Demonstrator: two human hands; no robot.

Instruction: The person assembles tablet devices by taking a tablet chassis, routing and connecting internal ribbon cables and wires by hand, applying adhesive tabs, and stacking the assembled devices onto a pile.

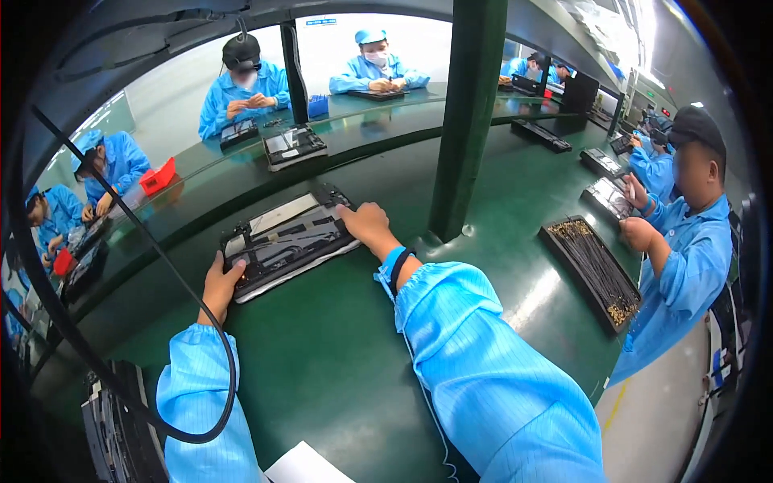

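Between my hands is an opened flat electronic device (294, 240), tablet-shaped, with a black frame, a pale panel along its far side and dark cables inside. My left hand (217, 288) grips its near left corner, thumb on top. At the right end my right hand (370, 225) holds the edge, also thumb on top; its other fingers are partly hidden. The device lies tilted in my view over the green bench (338, 362), its white near edge showing. A dark band with a cord circles my right wrist.
A green post (467, 121) rises beyond my right hand. A black cable (173, 274) loops across the left. At right stands a tray (592, 274) of thin black cables. More opened devices (294, 146) lie on the far line, where co-workers sit. White paper (307, 465) lies near me.
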